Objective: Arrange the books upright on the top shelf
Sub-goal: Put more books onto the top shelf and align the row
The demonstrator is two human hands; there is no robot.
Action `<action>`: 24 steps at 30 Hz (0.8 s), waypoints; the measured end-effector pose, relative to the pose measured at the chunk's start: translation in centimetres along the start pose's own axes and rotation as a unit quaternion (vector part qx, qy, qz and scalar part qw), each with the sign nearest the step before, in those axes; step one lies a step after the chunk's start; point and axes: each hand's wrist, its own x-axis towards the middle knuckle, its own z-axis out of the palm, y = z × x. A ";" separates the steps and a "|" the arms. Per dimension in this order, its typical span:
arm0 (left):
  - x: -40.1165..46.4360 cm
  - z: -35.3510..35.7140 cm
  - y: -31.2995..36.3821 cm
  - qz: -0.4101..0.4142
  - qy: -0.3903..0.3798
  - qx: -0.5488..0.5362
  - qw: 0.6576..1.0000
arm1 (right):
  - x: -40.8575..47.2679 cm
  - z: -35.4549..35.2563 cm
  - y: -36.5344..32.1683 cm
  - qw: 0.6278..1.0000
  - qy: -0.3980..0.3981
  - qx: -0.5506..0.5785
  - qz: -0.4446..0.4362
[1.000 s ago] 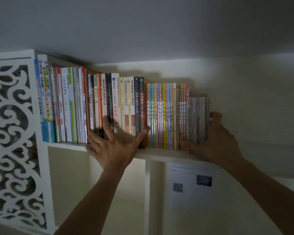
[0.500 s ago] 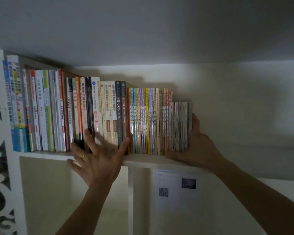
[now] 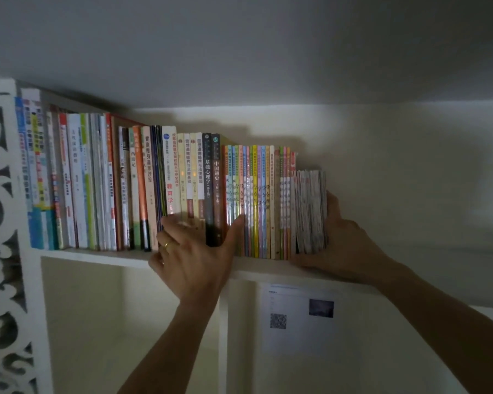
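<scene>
Fingers: we spread our left hand [image 3: 195,258] flat against the books [image 3: 182,189].
Right hand [image 3: 343,245]: we cup the thin booklets [image 3: 310,211] on the top shelf [image 3: 97,255].

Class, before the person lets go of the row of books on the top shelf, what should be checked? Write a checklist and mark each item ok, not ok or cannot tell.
1. Books upright along the row: ok; spines stand vertical, none flat.
2. Right end braced: ok; right hand holds the short stack at the row's end.
3. Middle spines pushed in: ok for now; left hand presses on them with spread fingers.
4. Row will stand once released: cannot tell; no bookend shows right of the stack.
5. Spines flush with the shelf edge: cannot tell; dim and seen from below.
</scene>
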 end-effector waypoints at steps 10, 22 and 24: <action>-3.0 0.5 6.0 0.204 -0.097 -0.165 0.960 | 4.1 -3.0 -0.6 0.997 0.030 0.057 -0.032; -6.5 2.5 9.4 0.147 -0.249 -0.228 0.930 | 4.4 -3.2 -0.8 0.998 0.031 0.005 -0.045; -6.6 2.5 9.2 0.155 -0.242 -0.221 0.932 | 4.0 -2.8 -0.6 0.998 0.037 0.029 -0.034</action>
